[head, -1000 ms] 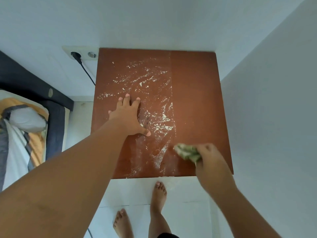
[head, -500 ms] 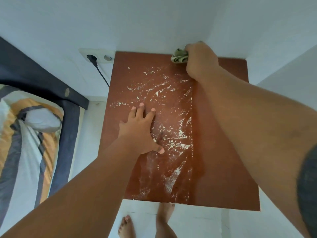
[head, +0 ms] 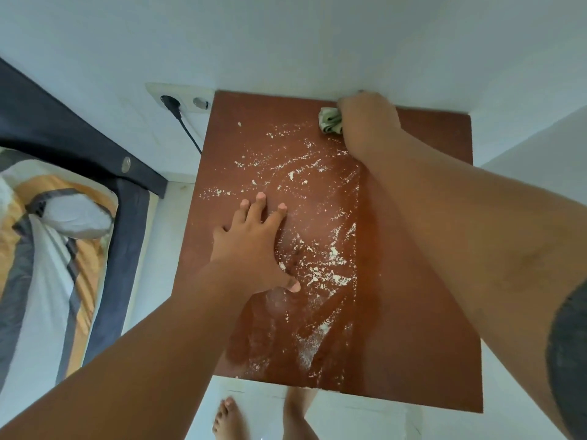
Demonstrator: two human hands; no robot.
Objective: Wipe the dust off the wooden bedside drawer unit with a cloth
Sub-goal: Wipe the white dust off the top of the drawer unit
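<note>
From the head camera, looking down, the brown wooden drawer unit (head: 428, 312) stands in a corner against the white wall. White dust (head: 317, 271) lies in specks and streaks over the middle and left of its top. The strip on the right looks clean. The right hand (head: 368, 122) is at the back edge, its fingers closed tight around a bunched green cloth (head: 328, 120) that touches the top. The left hand (head: 254, 249) lies flat on the dusty part, fingers spread apart, holding nothing. A bed (head: 47, 249) is at the left, and bare feet (head: 227, 419) stand below.
</note>
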